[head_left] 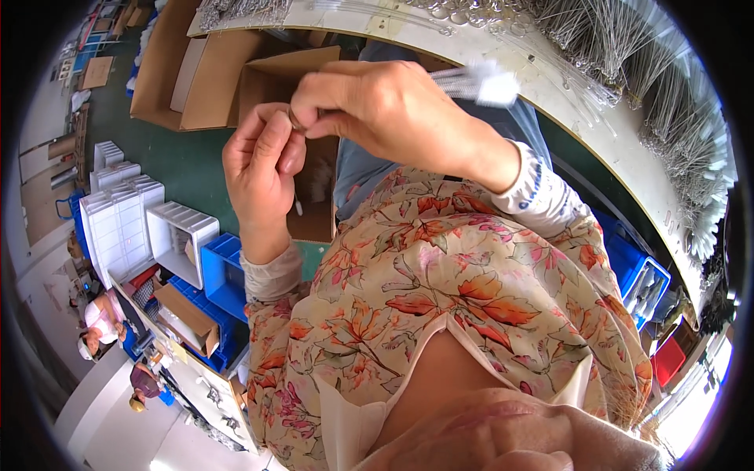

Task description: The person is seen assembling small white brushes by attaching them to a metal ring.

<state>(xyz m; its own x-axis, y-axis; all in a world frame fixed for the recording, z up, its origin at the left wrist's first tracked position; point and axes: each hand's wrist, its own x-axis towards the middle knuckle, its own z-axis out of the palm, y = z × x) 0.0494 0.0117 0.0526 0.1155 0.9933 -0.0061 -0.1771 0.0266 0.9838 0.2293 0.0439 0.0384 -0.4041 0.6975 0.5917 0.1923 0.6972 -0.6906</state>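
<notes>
In front of my chest, the fingertips of both hands meet. My left hand (265,169) is closed in a pinch, thumb against fingers, at what looks like a small metal ring (295,121), mostly covered by the fingers. From the right, my right hand (385,106) curls over with thumb and forefinger at the same spot. A bundle of thin wire brushes (454,82) sticks out past the little-finger side of my right hand, its white end (495,83) blurred. The part of the bundle inside the fist is hidden.
A curved-looking pale worktable (542,86) runs along the far and right side, heaped with wire brushes (620,51) and metal rings (452,11). Open cardboard boxes (212,74) stand beyond my left hand. White crates (182,235) and a blue bin (224,271) are at left; two people work farther off.
</notes>
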